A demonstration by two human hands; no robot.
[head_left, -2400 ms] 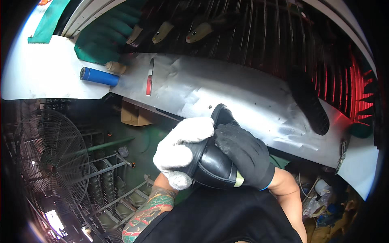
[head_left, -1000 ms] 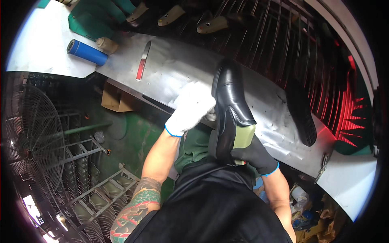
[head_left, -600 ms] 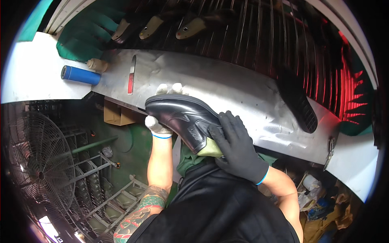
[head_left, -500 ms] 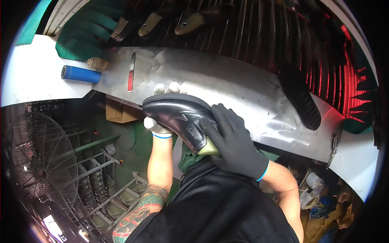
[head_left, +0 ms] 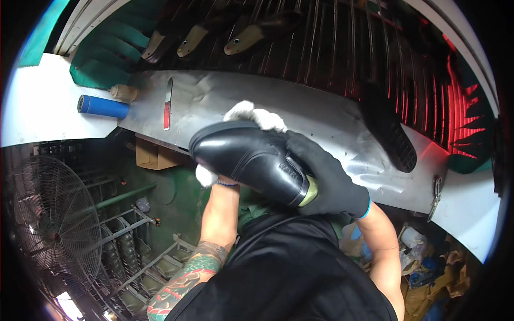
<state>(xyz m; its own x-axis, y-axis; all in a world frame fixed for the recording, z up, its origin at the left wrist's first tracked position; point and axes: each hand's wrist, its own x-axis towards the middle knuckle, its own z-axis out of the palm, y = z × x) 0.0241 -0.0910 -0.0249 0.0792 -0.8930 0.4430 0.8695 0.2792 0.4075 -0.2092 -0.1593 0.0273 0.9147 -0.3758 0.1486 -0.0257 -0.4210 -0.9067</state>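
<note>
Rolled over slightly since half a second ago, the black shoe (head_left: pixel 241 160) now turns more of its glossy upper toward the camera, and the white-gloved left hand (head_left: pixel 255 115) has slid along the sole edge from near the toe toward the middle. That hand is partly curled about the shoe: its fingers show over the far edge of the sole, its thumb sits below the toe on the near side, and its palm is hidden behind the leather. The black-gloved right hand (head_left: pixel 334 179) is bent around the heel end, fingers together along the far side, gripping it firmly. A pale green block (head_left: pixel 309 192) shows at the shoe's mouth, just beside the right palm. The shoe is held in front of the person, toe to the left, over the near edge of the metal bench (head_left: pixel 300 96); whether it touches the metal I cannot tell. On the bench lie a red-handled knife (head_left: pixel 167 116) to the left and, at the right, the treaded end of a black sole (head_left: pixel 402 150). Near the knife, a blue cylinder (head_left: pixel 104 107) rests beside a small tan object (head_left: pixel 124 93)
</note>
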